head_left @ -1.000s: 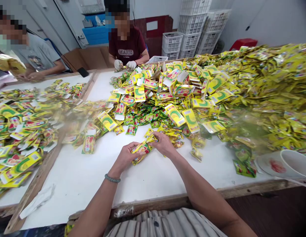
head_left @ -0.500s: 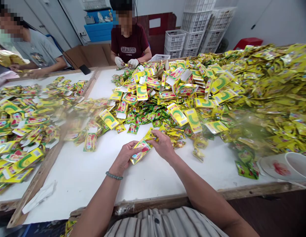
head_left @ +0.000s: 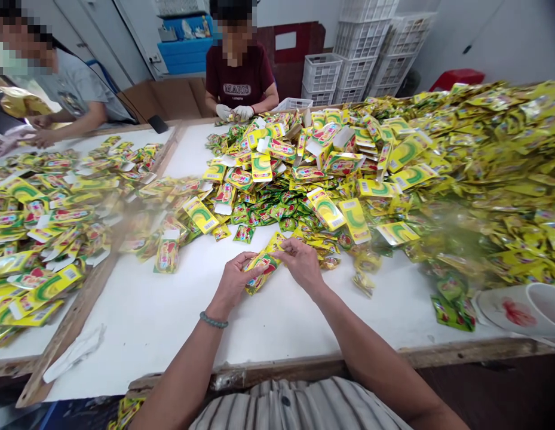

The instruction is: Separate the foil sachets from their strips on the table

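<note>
My left hand (head_left: 235,277) is closed around a small yellow-green printed carton (head_left: 261,270), thumb lying across its front. The carton is tilted, its far end pointing up and to the right. At that end, a shiny yellow packet (head_left: 275,242) is pinched by my right hand (head_left: 303,263), fingers closed. How far the packet sits inside the carton is hidden by my fingers. Just beyond both hands lie loose green packets (head_left: 244,233) and more yellow ones. Another carton (head_left: 166,252) with a raised white flap lies to the left.
A large heap of yellow packets (head_left: 496,173) fills the right side. Cartons (head_left: 324,209) are piled in the middle and beyond a wooden strip (head_left: 86,304) on the left. A white cup (head_left: 519,307) lies on its side at right. Two co-workers sit across; one wears white gloves (head_left: 235,113).
The carton and both hands have shifted slightly right and up in view, and the carton has turned a little. My right hand still pinches the yellow packet at its end.
</note>
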`<state>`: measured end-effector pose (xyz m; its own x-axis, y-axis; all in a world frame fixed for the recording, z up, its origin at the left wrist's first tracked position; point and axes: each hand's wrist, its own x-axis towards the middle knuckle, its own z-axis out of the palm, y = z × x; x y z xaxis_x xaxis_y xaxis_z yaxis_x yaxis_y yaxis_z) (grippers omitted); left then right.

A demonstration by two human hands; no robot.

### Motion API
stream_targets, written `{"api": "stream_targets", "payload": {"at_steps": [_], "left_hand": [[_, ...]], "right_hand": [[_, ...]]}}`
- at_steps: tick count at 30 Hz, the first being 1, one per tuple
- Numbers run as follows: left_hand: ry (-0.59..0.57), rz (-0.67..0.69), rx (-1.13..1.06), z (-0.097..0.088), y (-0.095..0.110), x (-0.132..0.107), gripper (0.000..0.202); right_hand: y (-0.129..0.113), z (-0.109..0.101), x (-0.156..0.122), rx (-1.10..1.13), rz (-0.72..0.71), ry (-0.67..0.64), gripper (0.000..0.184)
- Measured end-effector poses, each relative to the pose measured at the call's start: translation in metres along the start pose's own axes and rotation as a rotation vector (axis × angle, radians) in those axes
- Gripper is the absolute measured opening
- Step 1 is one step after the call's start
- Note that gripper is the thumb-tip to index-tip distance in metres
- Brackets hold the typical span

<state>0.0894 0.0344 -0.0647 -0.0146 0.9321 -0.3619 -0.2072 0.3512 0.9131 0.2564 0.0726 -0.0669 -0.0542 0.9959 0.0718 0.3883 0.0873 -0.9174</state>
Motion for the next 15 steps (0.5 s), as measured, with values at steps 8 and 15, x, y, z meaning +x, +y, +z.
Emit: {"api": "stream_targets", "payload": {"at_steps": [8,15], "left_hand": [[0.066,-0.040,-0.103,-0.004,0.001,0.002,0.045],[0.027,-0.051,-0.087,0.000,0.003,0.000,0.043]], "right_hand": [[-0.011,0.002,-0.008,0.015,-0.103,-0.194,0.013],[-0.014,0.006,-0.013,0.042,0.009,-0.352,0.040]]}}
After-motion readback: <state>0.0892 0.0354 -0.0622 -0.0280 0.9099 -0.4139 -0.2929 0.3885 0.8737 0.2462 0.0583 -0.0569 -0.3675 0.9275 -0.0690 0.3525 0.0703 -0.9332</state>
